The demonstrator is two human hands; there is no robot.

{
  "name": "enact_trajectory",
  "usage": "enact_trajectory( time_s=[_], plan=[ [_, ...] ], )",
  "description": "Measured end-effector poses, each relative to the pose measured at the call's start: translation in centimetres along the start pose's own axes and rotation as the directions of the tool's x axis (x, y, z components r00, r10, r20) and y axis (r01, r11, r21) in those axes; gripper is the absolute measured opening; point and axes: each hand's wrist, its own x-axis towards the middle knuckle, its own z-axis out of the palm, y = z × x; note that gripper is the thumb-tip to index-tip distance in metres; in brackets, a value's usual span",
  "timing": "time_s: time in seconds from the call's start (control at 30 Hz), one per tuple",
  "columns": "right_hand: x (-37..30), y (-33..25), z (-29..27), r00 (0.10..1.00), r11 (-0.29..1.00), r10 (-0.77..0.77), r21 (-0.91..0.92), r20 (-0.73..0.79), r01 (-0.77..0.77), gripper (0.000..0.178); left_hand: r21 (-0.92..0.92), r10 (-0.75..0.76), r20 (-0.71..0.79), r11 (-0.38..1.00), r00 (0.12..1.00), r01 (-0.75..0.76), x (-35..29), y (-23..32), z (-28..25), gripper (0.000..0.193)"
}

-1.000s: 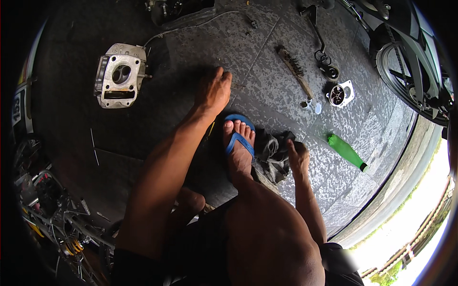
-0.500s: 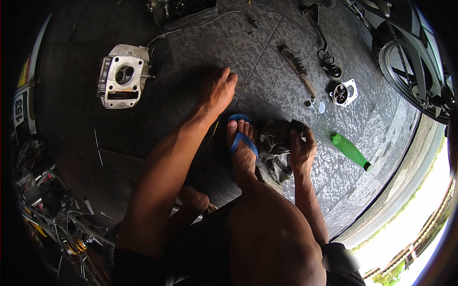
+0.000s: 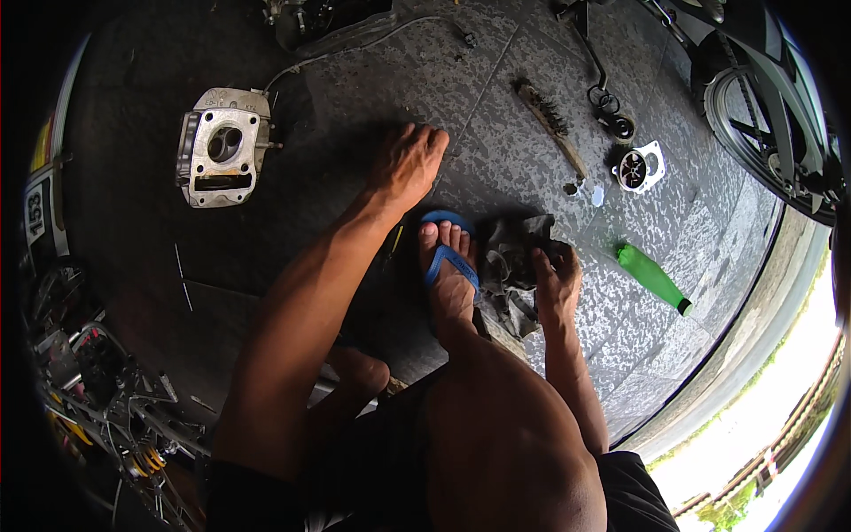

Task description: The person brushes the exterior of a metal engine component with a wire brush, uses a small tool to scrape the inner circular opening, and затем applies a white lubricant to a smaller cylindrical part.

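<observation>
My left hand (image 3: 410, 167) is low over the dark floor, knuckles up and fingers curled under. Whatever they hold, if anything, is hidden beneath. Right of my foot in its blue flip-flop (image 3: 452, 262), a black crumpled cloth (image 3: 512, 253) lies bunched on the floor. My right hand (image 3: 558, 282) grips its right edge, thumb and fingers bent around the dark folds. A grey metal engine cylinder head (image 3: 241, 182), with a round opening and bolt holes, rests on the floor to the left of my left hand.
A wooden-handled brush (image 3: 554, 131), black rings (image 3: 608, 104) and a pale metal flange (image 3: 651, 164) lie ahead to the right. A green bottle (image 3: 654, 279) is on its side beyond my right hand. Motorcycle parts (image 3: 106, 390) crowd the left; a wheel (image 3: 753, 133) stands far right.
My right hand has shifted slightly left, and the cloth's folds have changed shape and spread higher. My left hand remains in nearly the same place, its fingers bent a little differently.
</observation>
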Motion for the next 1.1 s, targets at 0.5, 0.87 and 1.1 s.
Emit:
enact_trajectory(
  time_s=[0.5,0.87,1.1],
  plan=[
    [0.9,-1.4,-0.2,0.995,0.994,0.08,0.074,0.057,-0.084,0.026,0.156,-0.023,0.02,0.988,1.0,0.019,-0.1,0.7,-0.4,0.014],
    [1.0,-1.5,-0.1,0.997,0.995,0.052,0.086,0.059,-0.057,0.026,0.217,-0.032,0.005,0.976,0.999,0.03,0.1,1.8,-0.5,0.015],
    [1.3,-0.8,-0.1,0.996,0.995,0.073,0.071,0.05,-0.076,0.026,0.235,-0.02,0.009,0.972,1.0,0.018,0.4,1.7,-0.1,0.013]
  ],
)
